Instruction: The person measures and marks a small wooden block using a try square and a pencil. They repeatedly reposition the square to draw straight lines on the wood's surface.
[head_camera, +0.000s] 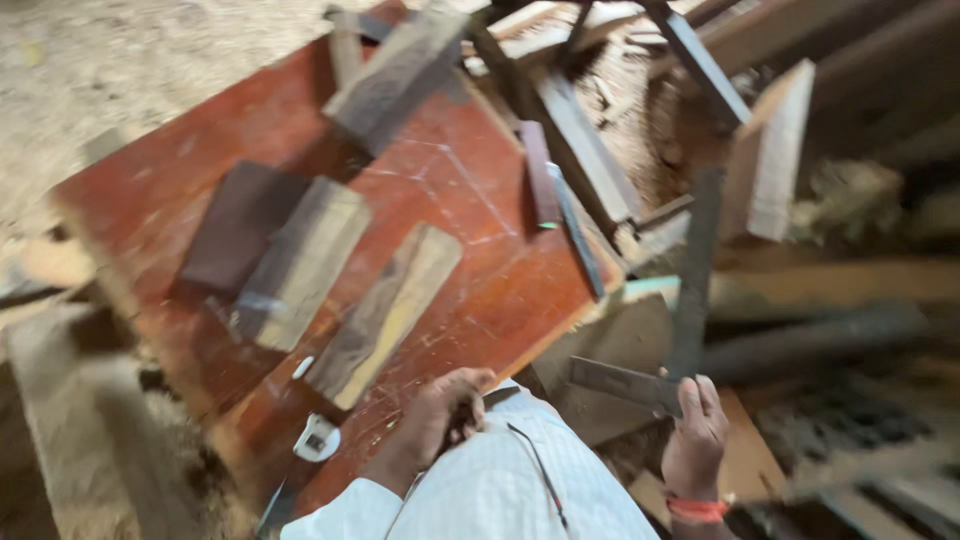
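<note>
My right hand gripped the metal square just off the red board's right edge. My left hand was curled at the board's near edge, contents hidden. Step: marking out. The square needed seating on a plank.

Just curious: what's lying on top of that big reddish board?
On the reddish board lie several wood offcuts, a thin dark strip and a small white object. Whatever sits beneath them is hidden.
</note>
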